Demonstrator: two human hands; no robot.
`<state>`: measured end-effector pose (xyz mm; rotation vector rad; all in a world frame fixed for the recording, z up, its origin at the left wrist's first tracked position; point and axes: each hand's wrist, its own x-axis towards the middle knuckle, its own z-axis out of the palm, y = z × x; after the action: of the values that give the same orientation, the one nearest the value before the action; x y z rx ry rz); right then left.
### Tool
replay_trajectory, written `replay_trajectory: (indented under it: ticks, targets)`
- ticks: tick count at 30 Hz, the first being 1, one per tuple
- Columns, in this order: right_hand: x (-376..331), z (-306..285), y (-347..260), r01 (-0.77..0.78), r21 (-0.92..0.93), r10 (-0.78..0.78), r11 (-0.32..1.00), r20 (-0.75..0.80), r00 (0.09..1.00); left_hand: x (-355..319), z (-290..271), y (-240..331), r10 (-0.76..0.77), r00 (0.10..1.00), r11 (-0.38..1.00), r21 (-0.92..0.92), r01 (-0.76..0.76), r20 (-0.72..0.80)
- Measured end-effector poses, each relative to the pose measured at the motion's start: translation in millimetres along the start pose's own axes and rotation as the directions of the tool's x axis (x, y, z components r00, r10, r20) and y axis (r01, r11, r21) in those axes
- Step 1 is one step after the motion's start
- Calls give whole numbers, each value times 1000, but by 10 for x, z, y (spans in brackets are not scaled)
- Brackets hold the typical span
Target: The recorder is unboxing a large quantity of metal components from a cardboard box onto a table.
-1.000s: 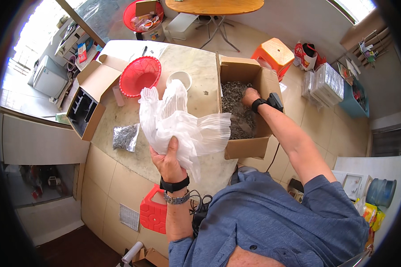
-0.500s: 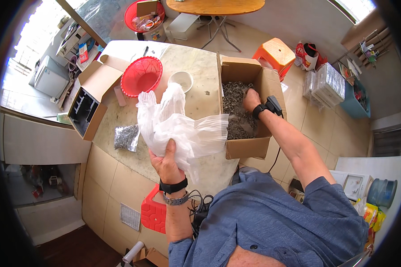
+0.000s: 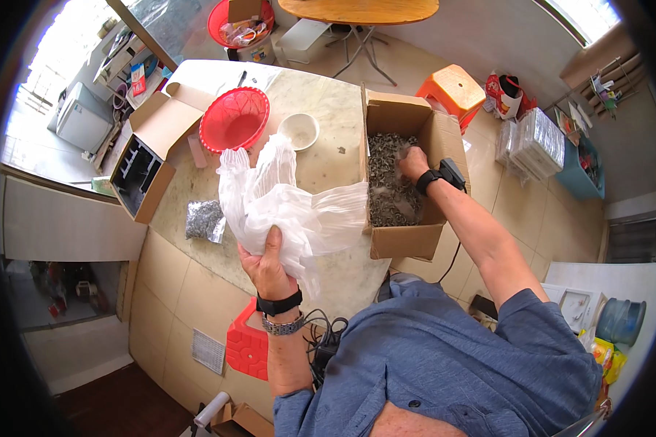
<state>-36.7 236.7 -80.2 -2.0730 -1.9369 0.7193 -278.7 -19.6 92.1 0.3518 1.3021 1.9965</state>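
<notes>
My left hand (image 3: 268, 269) grips a crumpled white plastic bag (image 3: 291, 218), thumb on top, over the near part of the table. One end of the bag stretches right to the edge of an open cardboard box (image 3: 404, 244). Inside that box lies a heap of small grey metal pieces (image 3: 390, 178), too small to name. My right hand (image 3: 414, 164) reaches into the box at the heap, fingers curled downward. Its fingertips, and whatever they may hold, are hidden; something translucent shows beside them.
On the marble-look table (image 3: 324, 171) stand a red plastic basket (image 3: 233, 120), a white bowl (image 3: 299, 132), a clear bag of small grey pieces (image 3: 205, 220) and an open carton with a black insert (image 3: 140, 178). An orange stool (image 3: 453, 87) is behind the box; a red stool (image 3: 248, 348) is below.
My left hand and the white bag have shifted slightly left, and the bag's stretched end has drawn back from over the box. My right hand stays in the box, moved a little.
</notes>
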Motion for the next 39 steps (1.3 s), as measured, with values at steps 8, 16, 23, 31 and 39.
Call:
replay_trajectory:
  ticks: [8, 16, 23, 31, 39]
  targets:
    - [-208, -275, -201, -105, 565, -96, 818, 315, 944, 5, 71, 3, 1, 1000, 1000, -5, -1, 22]
    - [123, -249, 50, 23, 556, -166, 831, 208, 964, 33, 110, -18, -30, 997, 999, 16, 29, 74]
    - [6, -307, -260, -166, 366, 83, 916, 232, 969, 40, 23, -19, 2, 998, 1000, 16, -3, 59]
    - [12, 75, -234, 49, 33, -52, 998, 92, 994, 43, 37, -10, -24, 998, 1000, 4, 24, 64]
    - [-22, 2, -221, 139, 392, -159, 909, 18, 987, 26, 26, 0, -20, 998, 1000, 16, 19, 65]
